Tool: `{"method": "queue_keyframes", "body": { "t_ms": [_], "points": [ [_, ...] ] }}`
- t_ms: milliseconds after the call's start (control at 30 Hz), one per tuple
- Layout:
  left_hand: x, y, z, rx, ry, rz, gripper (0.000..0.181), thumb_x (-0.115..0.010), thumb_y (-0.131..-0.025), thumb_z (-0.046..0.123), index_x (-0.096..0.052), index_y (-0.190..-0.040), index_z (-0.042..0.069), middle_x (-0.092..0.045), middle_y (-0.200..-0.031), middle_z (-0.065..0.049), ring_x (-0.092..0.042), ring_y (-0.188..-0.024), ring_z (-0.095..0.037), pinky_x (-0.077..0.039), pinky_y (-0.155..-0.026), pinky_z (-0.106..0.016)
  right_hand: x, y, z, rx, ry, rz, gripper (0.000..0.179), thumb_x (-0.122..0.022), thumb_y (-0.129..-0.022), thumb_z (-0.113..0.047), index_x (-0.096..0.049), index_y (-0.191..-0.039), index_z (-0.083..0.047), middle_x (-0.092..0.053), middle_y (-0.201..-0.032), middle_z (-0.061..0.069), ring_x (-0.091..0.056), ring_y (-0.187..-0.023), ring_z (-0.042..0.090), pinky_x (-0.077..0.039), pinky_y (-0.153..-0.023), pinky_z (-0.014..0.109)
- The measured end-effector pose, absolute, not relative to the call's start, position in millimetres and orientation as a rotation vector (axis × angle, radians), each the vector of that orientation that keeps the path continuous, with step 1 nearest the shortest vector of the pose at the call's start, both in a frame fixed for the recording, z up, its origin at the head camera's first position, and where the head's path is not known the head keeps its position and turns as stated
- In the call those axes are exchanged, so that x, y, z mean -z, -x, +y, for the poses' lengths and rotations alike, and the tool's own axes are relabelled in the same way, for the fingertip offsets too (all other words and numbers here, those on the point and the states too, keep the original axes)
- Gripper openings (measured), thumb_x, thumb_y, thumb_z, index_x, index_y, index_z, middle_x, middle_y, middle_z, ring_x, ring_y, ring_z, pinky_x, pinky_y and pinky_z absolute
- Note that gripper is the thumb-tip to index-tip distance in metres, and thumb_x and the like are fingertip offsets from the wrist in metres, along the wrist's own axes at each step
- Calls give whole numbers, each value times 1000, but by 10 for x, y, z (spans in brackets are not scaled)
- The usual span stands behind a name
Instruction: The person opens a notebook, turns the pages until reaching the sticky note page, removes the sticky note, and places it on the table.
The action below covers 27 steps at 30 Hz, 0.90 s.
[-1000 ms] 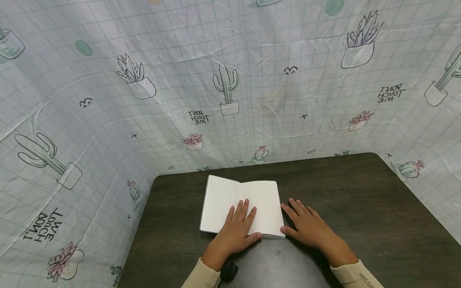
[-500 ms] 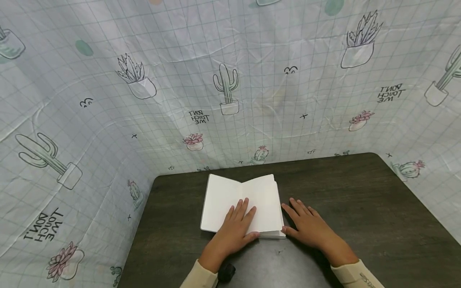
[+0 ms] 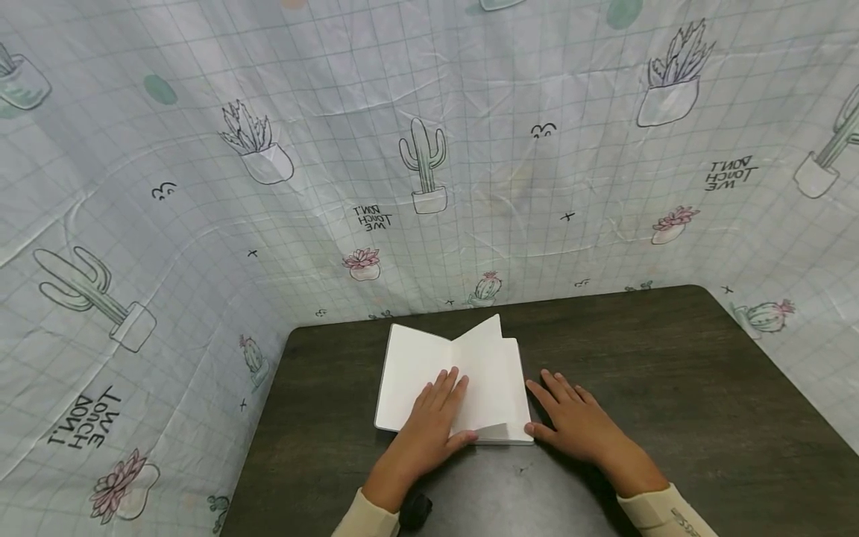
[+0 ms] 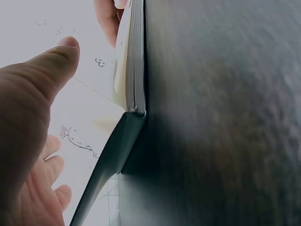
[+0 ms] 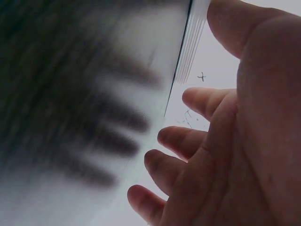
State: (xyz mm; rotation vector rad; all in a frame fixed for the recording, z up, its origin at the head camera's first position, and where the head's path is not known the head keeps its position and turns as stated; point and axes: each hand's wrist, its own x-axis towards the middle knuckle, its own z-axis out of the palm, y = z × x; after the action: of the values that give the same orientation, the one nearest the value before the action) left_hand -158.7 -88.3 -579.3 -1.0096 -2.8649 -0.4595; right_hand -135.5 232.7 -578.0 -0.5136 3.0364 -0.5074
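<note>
An open notebook point(image 3: 416, 358) with blank white pages lies on the dark table. One page point(image 3: 479, 343) on its right half stands tilted up, bending away from the pages below. Over the middle of the notebook is my left hand point(image 3: 429, 429), fingers straight and thumb out toward the page's lower edge. The left wrist view shows the notebook's dark cover point(image 4: 106, 160) and page edges point(image 4: 136, 56) beside the left thumb. My right hand point(image 3: 577, 425) has its fingers spread beside the notebook's right edge, the thumb at the lower right corner. It grips nothing.
The dark wooden tabletop point(image 3: 671, 373) extends to both sides of the notebook. A hanging cloth point(image 3: 503, 186) printed with cacti surrounds the table's back and sides. Beside the left wrist is a small black object point(image 3: 416, 512).
The right-hand page has risen from lying flat and tilted leftward, baring the page beneath. My left hand has slid slightly left; the right hand has stayed almost still.
</note>
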Motion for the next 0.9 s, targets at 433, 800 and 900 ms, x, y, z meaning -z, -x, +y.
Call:
{"method": "queue_keyframes", "body": {
  "t_ms": [433, 800, 900],
  "points": [
    [5750, 1579, -941, 485, 992, -2790, 96, -73, -102, 52, -22, -174, 14, -23, -180, -10, -22, -166, -30, -29, -129, -54, 5791, 1360, 2325, 494, 502, 3033, 83, -65, -102, -62, -46, -165, -11, -36, -171, 26, -34, -157, 52, -31, -119, 75],
    [5763, 1579, -1023, 521, 962, -2794, 96, -70, -104, 51, -16, -175, 14, -21, -181, -8, -18, -167, -28, -28, -130, -54, 5784, 1356, 2327, 504, 499, 3014, 84, -62, -103, -64, -44, -166, -10, -35, -172, 26, -32, -157, 52, -30, -119, 75],
    [5766, 1573, -1043, 521, 955, -2779, 97, -71, -104, 50, -16, -175, 13, -21, -181, -9, -19, -167, -28, -29, -129, -55, 5786, 1357, 2329, 505, 496, 3013, 85, -61, -103, -64, -44, -166, -10, -35, -171, 27, -33, -157, 52, -30, -119, 75]
  ]
}}
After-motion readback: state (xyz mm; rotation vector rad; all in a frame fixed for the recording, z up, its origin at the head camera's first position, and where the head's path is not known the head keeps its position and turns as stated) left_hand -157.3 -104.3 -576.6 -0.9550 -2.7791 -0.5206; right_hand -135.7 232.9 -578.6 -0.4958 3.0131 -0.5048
